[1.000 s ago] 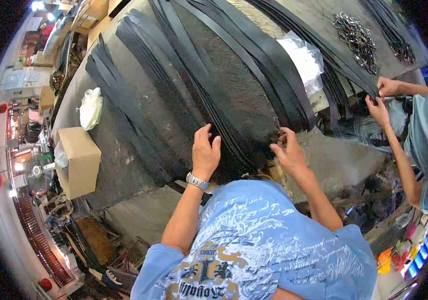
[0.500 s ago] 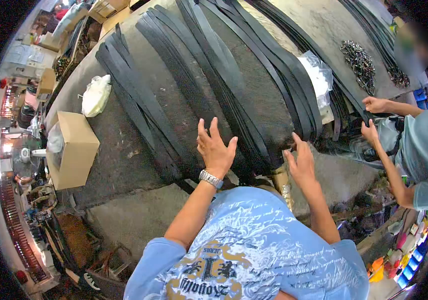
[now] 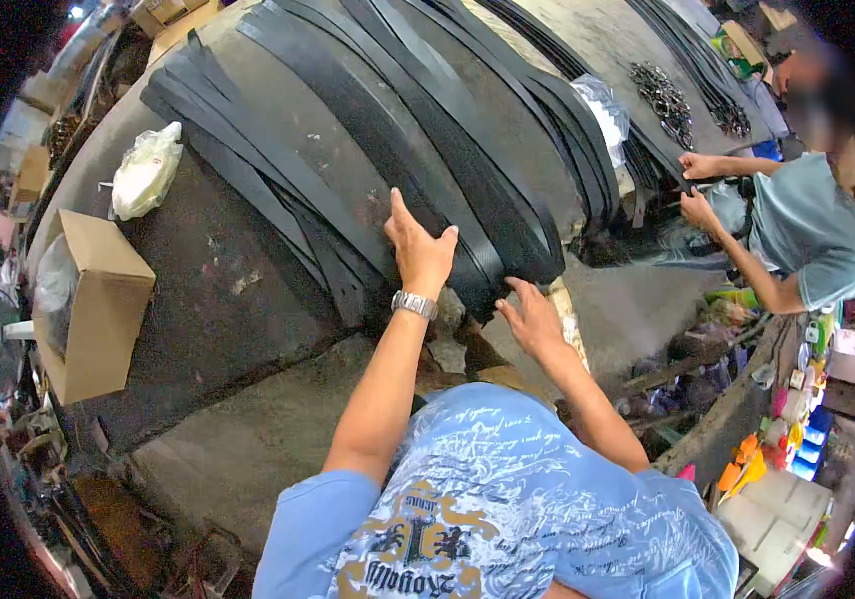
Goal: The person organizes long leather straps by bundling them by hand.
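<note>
My left hand, with a metal watch on its wrist, lies over a bundle of long black straps, index finger stretched forward and thumb spread out. Nearer my body, my right hand has its fingers apart, with the fingertips right at the near ends of the straps. A second strap bundle lies to the left, its strips crossing one another. To the right, another black bundle runs up the table and ends at the near edge.
The dark table also carries an open cardboard box, a whitish plastic bag, a clear plastic packet and a pile of metal hardware. At right, a co-worker holds black straps with both hands.
My view has shifted, so the table's contents sit further left. My right hand has come inward to the strap ends, nearer my left hand, which now lies further over the straps.
</note>
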A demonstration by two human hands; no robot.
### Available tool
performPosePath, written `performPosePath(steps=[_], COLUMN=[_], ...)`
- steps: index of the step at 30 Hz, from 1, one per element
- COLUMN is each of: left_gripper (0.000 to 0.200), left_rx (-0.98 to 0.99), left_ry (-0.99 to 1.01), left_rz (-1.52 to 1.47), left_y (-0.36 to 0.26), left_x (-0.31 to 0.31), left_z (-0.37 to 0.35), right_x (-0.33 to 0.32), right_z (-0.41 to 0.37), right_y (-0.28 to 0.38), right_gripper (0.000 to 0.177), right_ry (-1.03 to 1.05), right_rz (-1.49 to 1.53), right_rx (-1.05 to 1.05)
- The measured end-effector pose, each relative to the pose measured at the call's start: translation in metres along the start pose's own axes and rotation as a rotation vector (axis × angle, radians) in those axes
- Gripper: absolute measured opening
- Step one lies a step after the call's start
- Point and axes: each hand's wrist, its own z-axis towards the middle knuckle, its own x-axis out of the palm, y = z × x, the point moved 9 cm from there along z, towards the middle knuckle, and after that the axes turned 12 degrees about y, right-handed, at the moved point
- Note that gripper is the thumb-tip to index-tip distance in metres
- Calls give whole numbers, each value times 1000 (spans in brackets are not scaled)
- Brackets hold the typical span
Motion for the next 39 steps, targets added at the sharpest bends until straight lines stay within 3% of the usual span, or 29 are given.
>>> performPosePath(steps=[4,7,10,14,15,18,23,26,34,39], left_gripper=[104,102,99,95,95,98,103,104,103,101], left_rx=[3,-125,-200,-148,-171,-290,-331,-325,-307,-161], left_ry=[-23,109,156,169,211,251,283,288,267,189], left_rz=[5,-558,-442,-429,-539,-589,-617,-618,-601,-630], left_y=[3,24,29,31,36,51,49,48,44,56], left_x=[1,12,19,25,31,34,30,30,31,29], left_z=[0,0,-19,-34,-35,-35,-40,-40,-37,-7], right_x=[13,18,30,42,34,43,31,39,33,11], right_z=[6,8,9,11,8,14,14,15,15,-2], right_y=[-14,-23,-30,-43,-40,-70,-77,-89,-85,-52], right_gripper=[52,49,47,37,34,29,15,26,25,26], right_ry=[-31,-35,35,41,9,-9,-64,-52,-8,-20], right_rz=[163,154,144,430,497,520,520,545,457,354], right_rx=[100,121,154,142,155,200,162,185,231,236])
